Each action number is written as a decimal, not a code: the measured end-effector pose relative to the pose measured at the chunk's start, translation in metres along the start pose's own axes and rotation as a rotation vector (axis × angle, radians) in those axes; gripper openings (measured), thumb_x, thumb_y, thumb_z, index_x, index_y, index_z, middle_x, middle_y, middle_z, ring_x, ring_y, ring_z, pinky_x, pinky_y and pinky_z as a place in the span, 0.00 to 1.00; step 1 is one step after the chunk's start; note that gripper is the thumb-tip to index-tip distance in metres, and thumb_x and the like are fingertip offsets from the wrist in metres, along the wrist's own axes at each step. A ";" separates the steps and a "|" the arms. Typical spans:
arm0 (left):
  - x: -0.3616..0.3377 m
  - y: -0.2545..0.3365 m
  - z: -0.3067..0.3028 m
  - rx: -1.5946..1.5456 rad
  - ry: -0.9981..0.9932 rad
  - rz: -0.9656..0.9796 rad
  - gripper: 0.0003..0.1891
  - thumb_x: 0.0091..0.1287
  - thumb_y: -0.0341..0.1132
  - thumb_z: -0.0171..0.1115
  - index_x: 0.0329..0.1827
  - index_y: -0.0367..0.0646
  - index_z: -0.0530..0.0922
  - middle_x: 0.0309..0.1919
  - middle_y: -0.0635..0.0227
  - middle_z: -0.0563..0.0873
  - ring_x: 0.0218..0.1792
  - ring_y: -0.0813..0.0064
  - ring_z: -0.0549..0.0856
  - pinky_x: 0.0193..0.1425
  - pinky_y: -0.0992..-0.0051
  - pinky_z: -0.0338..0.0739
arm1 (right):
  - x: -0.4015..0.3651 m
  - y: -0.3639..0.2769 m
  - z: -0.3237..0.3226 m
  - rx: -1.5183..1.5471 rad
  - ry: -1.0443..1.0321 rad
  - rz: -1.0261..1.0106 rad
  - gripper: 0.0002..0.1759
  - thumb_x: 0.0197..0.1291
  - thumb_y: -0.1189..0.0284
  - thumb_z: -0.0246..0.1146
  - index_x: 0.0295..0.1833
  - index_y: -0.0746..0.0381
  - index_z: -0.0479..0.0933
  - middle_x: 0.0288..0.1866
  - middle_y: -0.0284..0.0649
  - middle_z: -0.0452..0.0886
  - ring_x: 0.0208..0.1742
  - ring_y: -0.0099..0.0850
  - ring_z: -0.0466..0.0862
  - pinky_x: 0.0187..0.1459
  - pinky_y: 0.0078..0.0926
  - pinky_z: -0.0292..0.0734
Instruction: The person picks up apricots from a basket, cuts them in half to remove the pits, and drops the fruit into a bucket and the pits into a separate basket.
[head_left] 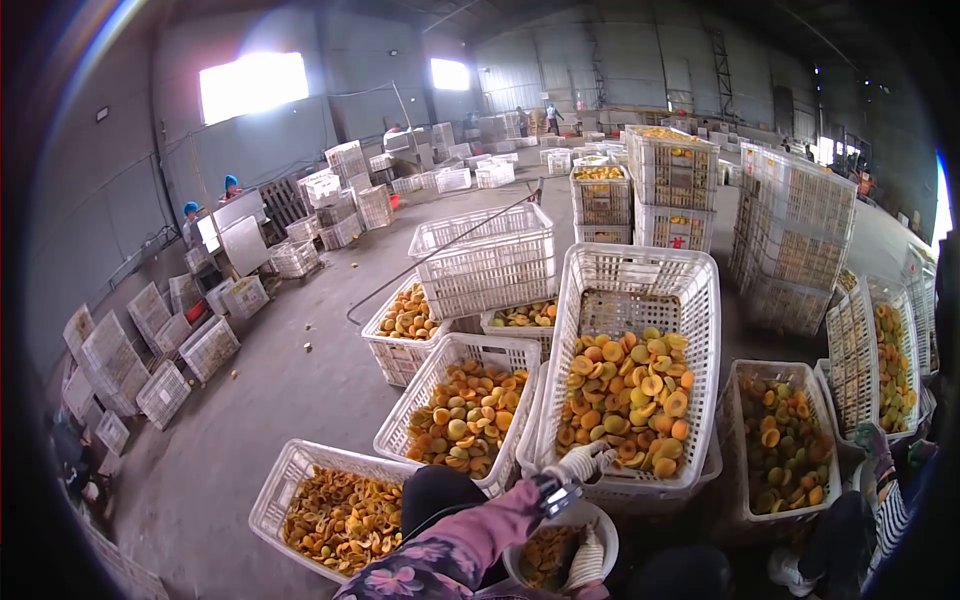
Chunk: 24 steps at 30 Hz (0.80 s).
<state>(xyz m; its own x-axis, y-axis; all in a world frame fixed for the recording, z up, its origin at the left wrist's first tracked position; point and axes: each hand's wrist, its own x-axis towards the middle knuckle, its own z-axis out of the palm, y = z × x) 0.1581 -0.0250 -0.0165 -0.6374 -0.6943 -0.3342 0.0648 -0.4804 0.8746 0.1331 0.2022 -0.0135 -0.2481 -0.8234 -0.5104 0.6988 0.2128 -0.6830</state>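
Note:
My left hand (583, 462), in a pale knit glove and a pink sleeve, is at the near end of a tilted white crate (708, 365). Its fingers look apart, close to the apricot halves (628, 395) inside. Below it, my gloved right hand (588, 560) is over a white bucket (607, 525) that holds brownish apricot pieces (546, 555). The right fingers look closed together; whatever they hold is hidden.
To the left stand a crate of apricots (465, 415) and one of darker, shrivelled pieces (335, 520). Another filled crate (785, 440) is at right, beside a co-worker's striped sleeve (890, 525). Stacked crates (675, 180) rise behind; a long thin rod (440, 255) slants across.

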 end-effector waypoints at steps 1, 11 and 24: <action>-0.012 -0.012 0.003 -0.188 -0.140 0.159 0.12 0.69 0.33 0.50 0.52 0.38 0.72 0.55 0.65 0.75 0.51 0.77 0.76 0.50 0.82 0.73 | -0.003 -0.008 0.001 -0.077 0.010 -0.156 0.20 0.65 0.54 0.53 0.48 0.58 0.76 0.34 0.29 0.78 0.29 0.20 0.72 0.30 0.17 0.69; -0.148 -0.049 0.045 -0.400 0.150 0.062 0.14 0.68 0.32 0.53 0.53 0.38 0.74 0.49 0.65 0.79 0.51 0.73 0.77 0.58 0.78 0.70 | -0.037 -0.019 0.026 -0.532 -0.068 -0.409 0.21 0.68 0.66 0.51 0.57 0.72 0.68 0.44 0.47 0.80 0.44 0.32 0.78 0.44 0.25 0.71; -0.161 -0.074 0.008 0.545 0.131 0.728 0.08 0.64 0.27 0.52 0.44 0.37 0.74 0.37 0.65 0.80 0.41 0.71 0.80 0.46 0.74 0.76 | -0.056 -0.018 0.024 -1.037 -0.228 -0.463 0.24 0.59 0.75 0.53 0.62 0.67 0.64 0.48 0.51 0.78 0.49 0.43 0.78 0.50 0.31 0.72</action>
<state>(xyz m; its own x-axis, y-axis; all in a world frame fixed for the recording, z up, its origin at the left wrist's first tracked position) 0.2497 0.1260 -0.0244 -0.4873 -0.7975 0.3556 0.0239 0.3950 0.9184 0.1503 0.2321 0.0399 -0.1363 -0.9885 -0.0656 -0.3390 0.1087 -0.9345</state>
